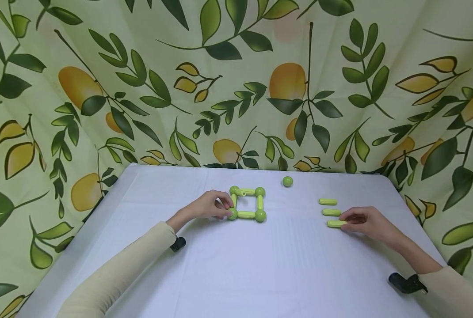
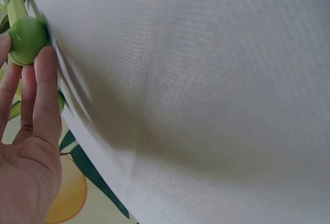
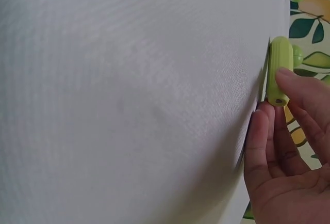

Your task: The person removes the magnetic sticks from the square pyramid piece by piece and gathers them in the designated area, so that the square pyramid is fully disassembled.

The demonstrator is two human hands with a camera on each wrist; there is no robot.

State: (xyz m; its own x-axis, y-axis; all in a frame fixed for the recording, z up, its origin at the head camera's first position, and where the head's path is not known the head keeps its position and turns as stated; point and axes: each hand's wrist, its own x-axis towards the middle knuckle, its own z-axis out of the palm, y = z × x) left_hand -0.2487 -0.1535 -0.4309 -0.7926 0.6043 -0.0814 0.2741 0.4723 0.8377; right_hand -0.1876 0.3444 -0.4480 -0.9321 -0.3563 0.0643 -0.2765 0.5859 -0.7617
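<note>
A square frame of light green rods [image 1: 246,215] and green balls at its corners lies left of the table's middle. My left hand [image 1: 212,204] pinches the near left corner ball [image 2: 28,41] between thumb and fingers. From the far left ball [image 1: 234,190] an extra rod [image 1: 241,193] sticks up, its hollow end showing. On the right, my right hand [image 1: 369,224] pinches the end of the nearest loose rod [image 3: 280,72] with thumb and fingertips. Two more loose rods, a middle one [image 1: 331,212] and a far one [image 1: 328,202], lie roughly parallel beyond it.
A single green ball [image 1: 287,181] sits near the back edge of the white-covered table [image 1: 236,269], between frame and loose rods. A curtain [image 1: 236,88] printed with leaves and fruit hangs behind and at both sides. Black devices [image 1: 405,282] are strapped at both wrists.
</note>
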